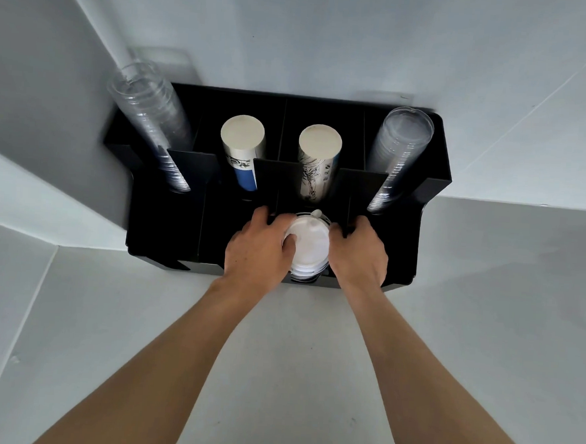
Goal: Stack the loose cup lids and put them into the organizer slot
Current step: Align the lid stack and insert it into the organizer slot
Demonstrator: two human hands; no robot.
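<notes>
Your left hand (261, 245) and right hand (360, 251) clasp the white plastic lid stack (309, 245) inside the black organizer's (167, 228) front slot; lower it level, fingers clear of the dividers.

Black organizer (154, 220), white lids (309, 241), blue-banded cup stack (243, 150), line-art-printed cup stack (317, 161)

The lower part of the white lid stack (306, 246) is hidden inside the black organizer (167, 228). The left hand (259, 250) and right hand (360, 253) cover its sides. Both forearms are cut off at the bottom of the frame. Print on the two paper cup stacks, upper centre, is too small to read.
</notes>
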